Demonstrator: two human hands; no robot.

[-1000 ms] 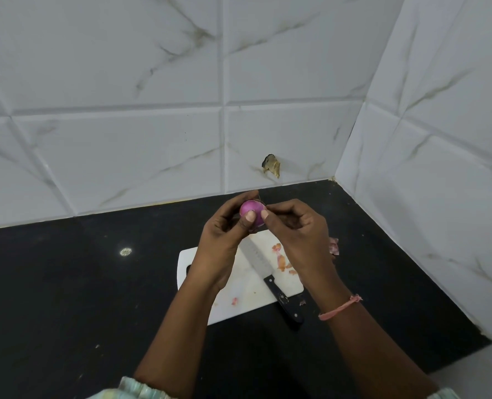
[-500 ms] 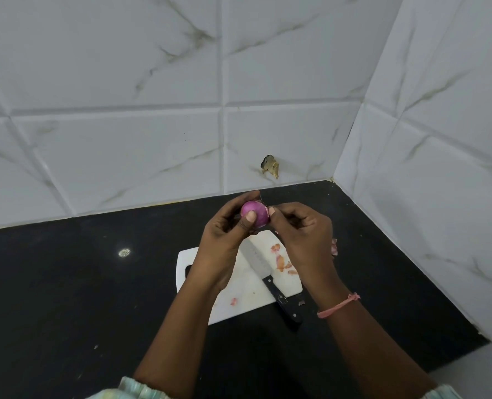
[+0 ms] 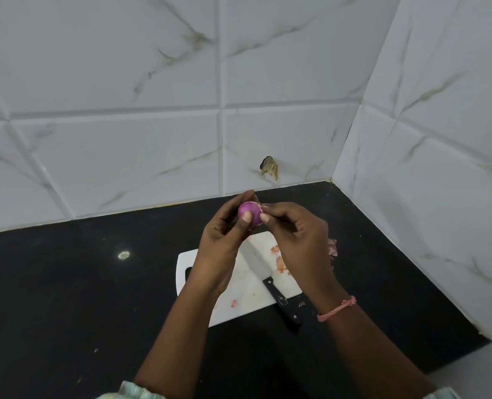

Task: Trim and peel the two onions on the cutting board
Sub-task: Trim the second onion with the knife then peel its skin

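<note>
Arms: two, bare from cuffs to hands.
Right wrist: thin pink thread band (image 3: 336,309).
Sleeve cuffs (image 3: 136,390): pale green patterned, bottom edge of frame.

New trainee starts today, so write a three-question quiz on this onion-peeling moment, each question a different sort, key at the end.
1. True or false: the knife is gripped in the right hand.
2. Multiple choice: where is the purple onion? A) lying on the cutting board B) held up above the board between both hands C) on the black counter beside the board
3. Fill in: the left hand holds the onion while the right hand pinches a strip of ____ at its side.

Key: 1 false, the knife lies on the board with its handle over the near edge; 2 B; 3 skin.
</note>
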